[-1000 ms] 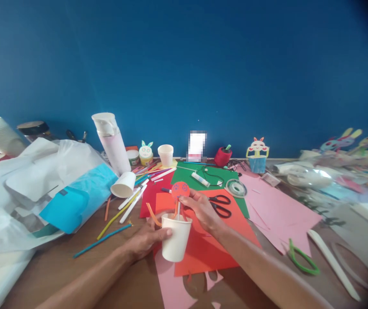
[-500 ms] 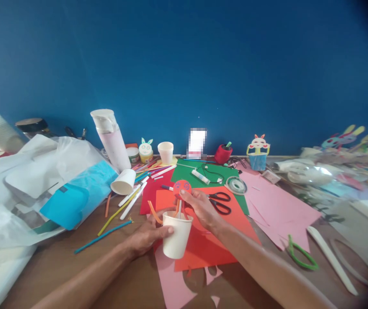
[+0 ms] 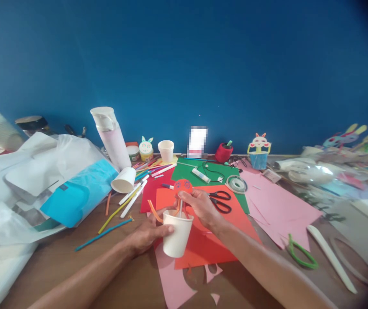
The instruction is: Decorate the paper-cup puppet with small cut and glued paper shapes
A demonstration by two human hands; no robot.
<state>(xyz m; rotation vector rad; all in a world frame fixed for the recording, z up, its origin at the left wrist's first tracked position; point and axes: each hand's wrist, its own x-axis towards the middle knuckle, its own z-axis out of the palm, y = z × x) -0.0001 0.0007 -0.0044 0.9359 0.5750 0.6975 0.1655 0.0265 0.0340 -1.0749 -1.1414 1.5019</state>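
My left fingers (image 3: 168, 230) wrap the white cup (image 3: 176, 240) — thumb on its near wall — while my right fingers (image 3: 184, 195) pinch the orange face cutout (image 3: 183, 187) just above the rim, the scissors (image 3: 220, 201) lying right of them

I'm at a craft table, though I can't tell whether it stands in a home, a classroom or a workshop. The brown tabletop (image 3: 113, 274) in front of me is strewn with coloured paper (image 3: 212, 240), black-handled scissors (image 3: 220, 201), markers (image 3: 134, 199), a glue stick (image 3: 200, 175) and fuzzy stems (image 3: 103, 235). Paper cups (image 3: 165, 151) stand or lie among them, and a bunny-faced cup figure (image 3: 259, 152) sits at the back, against a plain blue wall (image 3: 184, 64). Bulging plastic bags (image 3: 25, 171) of supplies crowd the left side.
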